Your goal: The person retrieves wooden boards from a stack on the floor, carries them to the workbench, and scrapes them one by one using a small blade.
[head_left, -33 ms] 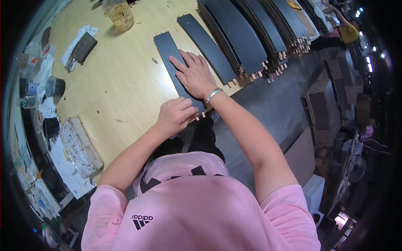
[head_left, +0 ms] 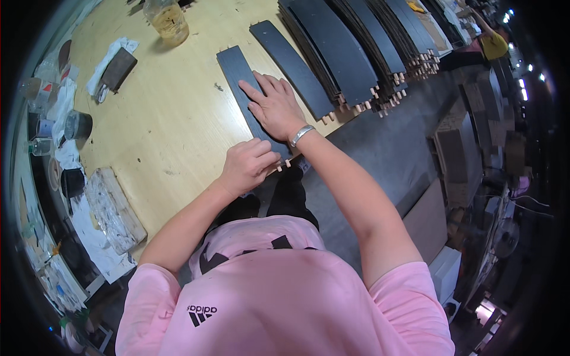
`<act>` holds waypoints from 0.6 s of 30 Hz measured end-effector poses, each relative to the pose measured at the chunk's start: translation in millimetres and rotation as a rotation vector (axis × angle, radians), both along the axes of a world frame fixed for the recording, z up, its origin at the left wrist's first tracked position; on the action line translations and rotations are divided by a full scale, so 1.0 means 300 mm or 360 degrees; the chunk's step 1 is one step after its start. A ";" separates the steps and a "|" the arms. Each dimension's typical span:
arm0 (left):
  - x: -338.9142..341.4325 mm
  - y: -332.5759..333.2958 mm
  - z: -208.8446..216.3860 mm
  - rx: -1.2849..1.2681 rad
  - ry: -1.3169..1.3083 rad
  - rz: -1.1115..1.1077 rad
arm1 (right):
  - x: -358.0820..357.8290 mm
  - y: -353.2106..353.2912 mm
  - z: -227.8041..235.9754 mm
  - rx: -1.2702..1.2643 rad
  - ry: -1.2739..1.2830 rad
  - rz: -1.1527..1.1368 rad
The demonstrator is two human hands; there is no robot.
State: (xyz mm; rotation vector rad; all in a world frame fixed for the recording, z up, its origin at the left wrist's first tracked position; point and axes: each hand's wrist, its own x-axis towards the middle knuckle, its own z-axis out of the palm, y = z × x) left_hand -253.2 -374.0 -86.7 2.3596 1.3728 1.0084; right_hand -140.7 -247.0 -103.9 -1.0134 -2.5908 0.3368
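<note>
A narrow dark board (head_left: 233, 66) lies lengthwise in front of me, with light wooden dowels (head_left: 288, 164) sticking out of its near end at the table edge. Flat across its middle rests my right hand (head_left: 276, 111), fingers spread. My left hand (head_left: 246, 164) is closed at the near left corner of the board, beside the dowels. Its curled fingers hide whatever they may hold. Just to the right lies a second dark board (head_left: 291, 68), apart from the first and also fitted with dowels.
Stacks of dark doweled boards (head_left: 332, 50) fill the table's right side. A jar of amber liquid (head_left: 169, 24) stands at the back. Leftward are a dark block (head_left: 119, 68) on a white cloth, cups (head_left: 78, 124), and a stained whitish slab (head_left: 114, 207) along the pale table (head_left: 172, 130).
</note>
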 end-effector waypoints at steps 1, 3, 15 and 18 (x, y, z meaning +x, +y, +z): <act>0.003 0.004 0.003 0.0001 0.0001 -0.0001 | -0.003 -0.001 -0.001 -0.0034 -0.0006 0.0010; 0.014 0.019 0.011 0.0060 -0.0009 0.0007 | -0.005 -0.002 -0.007 -0.0015 0.0003 0.0001; -0.050 -0.135 -0.013 -0.0283 -0.0644 0.0507 | 0.014 -0.002 0.005 -0.0023 0.0008 0.0006; -0.065 -0.128 -0.045 -0.0579 -0.1278 0.0773 | 0.018 -0.023 0.041 -0.0031 0.0029 -0.0072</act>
